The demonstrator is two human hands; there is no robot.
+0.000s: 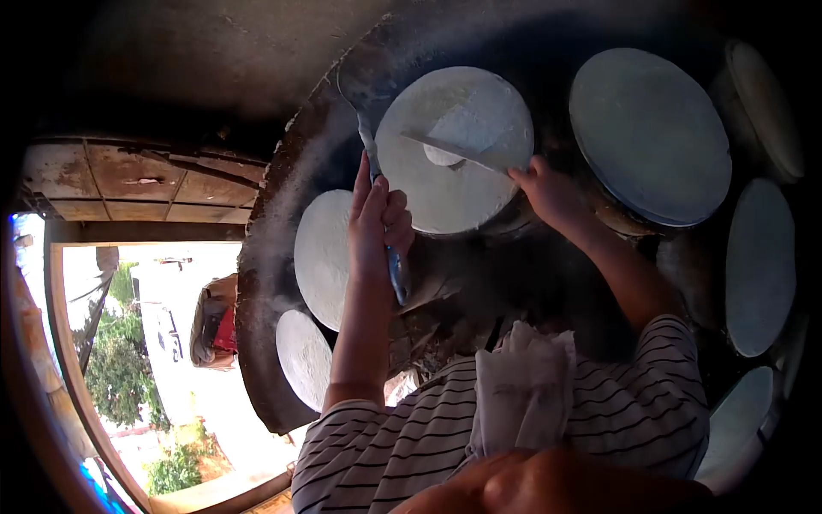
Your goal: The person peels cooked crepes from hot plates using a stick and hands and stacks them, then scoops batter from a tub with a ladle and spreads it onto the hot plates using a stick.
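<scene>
My left hand (381,214) is closed around the handle of a long metal utensil (368,137), whose thin curved end points up and left. My right hand (539,184) grips one end of a flat, narrow blade (462,152). That blade lies slanted over a large round pale disc (419,193). Near the disc's middle, by the blade, is a small white mound (442,156), with a lighter, uneven patch (479,120) above it. Whether the blade touches the disc I cannot tell.
Other round discs stand around: a large one (651,137) at the right, an upright-looking one (759,267) beyond it, two (324,257) at the left. A curved dark rim (257,283) bounds the left side. A window opening shows trees (120,368). Haze hangs over the dark area.
</scene>
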